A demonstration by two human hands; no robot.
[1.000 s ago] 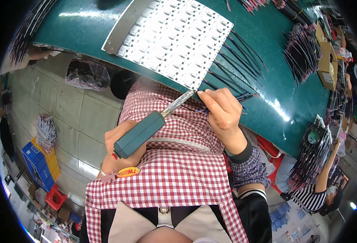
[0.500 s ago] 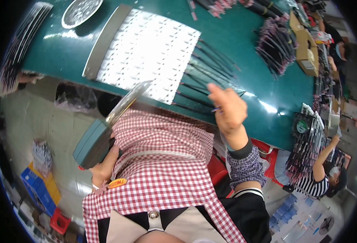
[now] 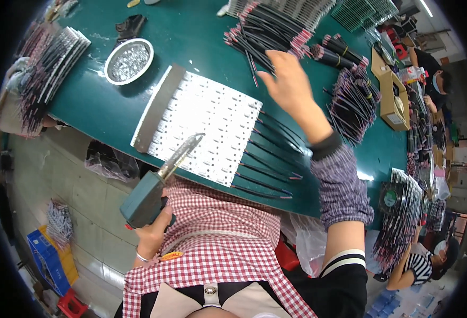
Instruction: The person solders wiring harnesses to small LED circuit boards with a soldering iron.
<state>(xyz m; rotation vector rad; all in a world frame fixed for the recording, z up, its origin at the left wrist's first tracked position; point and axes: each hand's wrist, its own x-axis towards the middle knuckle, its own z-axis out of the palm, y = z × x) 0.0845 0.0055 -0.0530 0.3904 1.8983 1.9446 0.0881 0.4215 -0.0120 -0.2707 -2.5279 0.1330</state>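
In my left hand [image 3: 154,233] I hold a dark teal soldering gun [image 3: 142,199] by its handle, fingers wrapped around it. Its metal tip overlaps the near part of a white panel [image 3: 212,111] in the picture; contact cannot be made out. The panel carries rows of small parts, with a dark strip [image 3: 162,108] along its left side. Several short black wires [image 3: 270,168] stick out from its right edge. My right hand [image 3: 291,87] reaches out past the panel, thumb and fingers apart, close to a pile of black wires with pink ends [image 3: 268,32].
A white bowl of shiny metal bits [image 3: 129,61] stands left of the panel. Wire bundles [image 3: 352,100] and a cardboard box [image 3: 394,100] lie to the right. Stacked wired strips [image 3: 53,74] hang over the table's left side. Two people are at the right.
My right hand has left the panel's wires, moved away toward the far wire pile, and opened. The soldering gun stays in my left hand. The view has shifted, showing more of the table's back.
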